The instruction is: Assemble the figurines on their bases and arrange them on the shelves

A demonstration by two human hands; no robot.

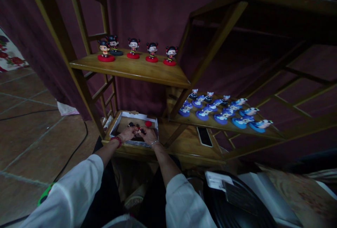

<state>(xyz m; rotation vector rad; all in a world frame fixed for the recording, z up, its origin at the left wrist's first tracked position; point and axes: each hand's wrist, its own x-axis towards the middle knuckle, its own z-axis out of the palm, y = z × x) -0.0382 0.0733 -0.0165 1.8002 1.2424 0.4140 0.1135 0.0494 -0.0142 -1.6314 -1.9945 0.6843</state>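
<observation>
Both hands are inside a shallow white cardboard box [118,119] on the low shelf. My left hand [126,134], with a red bead bracelet at its wrist, has its fingers closed on a small dark-haired figurine [141,130]. Opposite it, my right hand [149,136], wearing a thin bangle, grips the same figurine. The fingers cover much of it. Just beyond them, another small dark piece [131,124] shows in the box; its shape is unclear. A red round base [148,124] lies near the box's far right corner.
Several figurines on round bases [152,52] stand on the upper wooden shelf [137,69]. Rows of purple and blue figurines [223,115] fill the right shelf. A phone [204,136] lies below it. Wooden posts [181,103] frame the shelves. A black cable [76,147] crosses the floor.
</observation>
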